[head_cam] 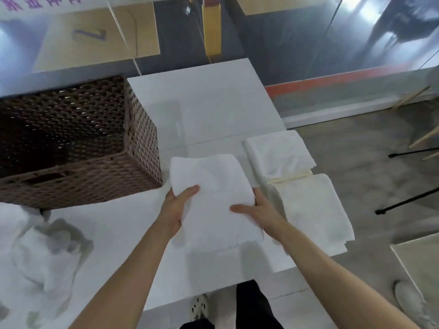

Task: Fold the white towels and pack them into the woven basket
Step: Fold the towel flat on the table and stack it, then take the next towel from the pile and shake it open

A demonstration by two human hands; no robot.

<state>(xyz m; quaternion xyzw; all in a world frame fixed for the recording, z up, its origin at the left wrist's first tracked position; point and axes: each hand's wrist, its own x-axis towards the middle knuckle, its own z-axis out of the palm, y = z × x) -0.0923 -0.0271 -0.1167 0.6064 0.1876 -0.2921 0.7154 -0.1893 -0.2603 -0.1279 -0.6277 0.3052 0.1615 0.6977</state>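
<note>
A heap of unfolded white towels [42, 252] lay on the white table [209, 103], on the near side of the woven basket [142, 148] and to its left. Beyond the basket, purple characters on a white sign were cut off by the frame and could not be read, and a tan board bore one purple figure resembling a 7. The basket stood open-topped on the table, its inside dark. Just right of its near corner, a person held a folded towel [213, 186] above the tabletop. The left hand [175, 207] gripped the towel's left edge and the right hand [259, 210] its right edge, both thumbs lying on top. Farther right of the basket, two folded stacks [313, 210] rested at the table's edge.
</note>
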